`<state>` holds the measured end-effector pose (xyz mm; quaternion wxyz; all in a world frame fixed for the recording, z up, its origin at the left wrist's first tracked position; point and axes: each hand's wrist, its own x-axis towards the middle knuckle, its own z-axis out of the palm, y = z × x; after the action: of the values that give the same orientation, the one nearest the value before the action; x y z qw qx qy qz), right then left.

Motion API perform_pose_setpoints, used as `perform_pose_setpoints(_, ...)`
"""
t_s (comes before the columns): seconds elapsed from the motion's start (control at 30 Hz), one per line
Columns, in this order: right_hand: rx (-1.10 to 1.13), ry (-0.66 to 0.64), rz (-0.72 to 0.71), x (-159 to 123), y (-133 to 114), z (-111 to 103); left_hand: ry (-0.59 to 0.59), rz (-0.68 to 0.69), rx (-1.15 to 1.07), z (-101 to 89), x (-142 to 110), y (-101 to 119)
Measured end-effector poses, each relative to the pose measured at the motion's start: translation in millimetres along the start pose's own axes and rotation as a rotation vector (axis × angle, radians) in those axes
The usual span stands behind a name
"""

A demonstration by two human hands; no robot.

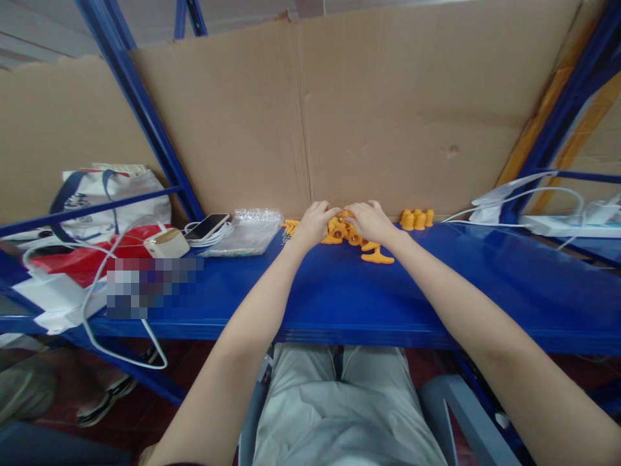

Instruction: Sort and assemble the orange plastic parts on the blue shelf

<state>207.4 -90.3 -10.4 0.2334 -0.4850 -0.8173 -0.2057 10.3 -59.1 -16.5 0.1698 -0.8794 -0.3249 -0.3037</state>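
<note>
A pile of orange plastic parts point(355, 238) lies at the back of the blue shelf, some of them cup-shaped with a round opening. My left hand point(316, 223) is at the pile's left side, its fingers curled around orange parts and partly hidden. From the right, my right hand point(369, 219) reaches over the pile with bent fingers on an orange piece point(345, 214) between the two hands. A T-shaped orange handle point(377, 257) lies in front of the right hand. Left of the left hand are more orange pieces point(290, 226) and small metal springs or screws point(286, 237).
Several orange caps point(416, 220) stand upright at right. To the left lie clear plastic bags point(247, 234), a phone point(208, 226), a white charger point(167, 243) and cables. A cardboard sheet point(388, 110) closes the back; a power strip point(557, 224) is far right. Another person's leg shows lower left.
</note>
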Motion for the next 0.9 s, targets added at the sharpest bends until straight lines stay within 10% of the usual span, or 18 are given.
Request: perform_pose_setpoints(0.9, -0.126, 0.249, -0.149, -9, 31, 7, -0.028, -0.176, -0.558, 22.5, 8, -5)
